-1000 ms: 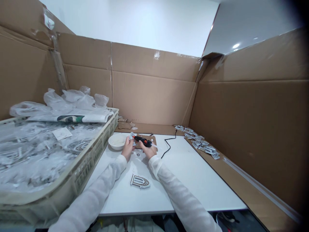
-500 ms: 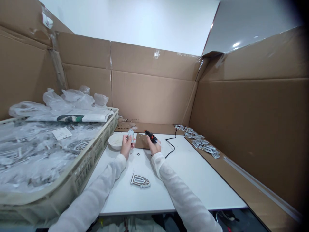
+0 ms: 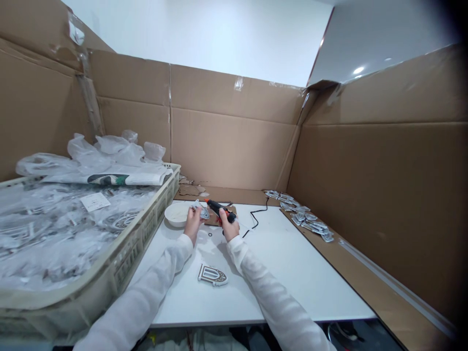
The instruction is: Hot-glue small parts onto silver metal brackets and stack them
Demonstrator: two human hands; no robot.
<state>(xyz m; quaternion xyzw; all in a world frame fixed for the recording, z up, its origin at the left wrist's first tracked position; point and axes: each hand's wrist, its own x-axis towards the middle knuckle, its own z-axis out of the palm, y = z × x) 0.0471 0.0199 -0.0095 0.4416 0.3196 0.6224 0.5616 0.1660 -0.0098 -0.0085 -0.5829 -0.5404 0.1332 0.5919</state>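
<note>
My right hand is wrapped round a black hot glue gun with an orange nozzle. The nozzle points left, close to a small grey-and-white decorative piece pinched in my left hand; whether they touch I cannot tell. A white bowl stands just left of that hand. Under the glue gun lies a brown board. Nearer to me an arch-shaped white piece with a brown pattern lies flat on the white table. A small dark ring rests between my wrists.
At left stands a large cream crate full of plastic-wrapped pieces, with plastic bags on top. Several finished-looking pieces are piled along the right edge. The gun's black cord trails on the table. Cardboard walls surround the workspace.
The glue gun has moved left and its nozzle has come to the held piece. My left hand has tilted that piece from upright toward the right.
</note>
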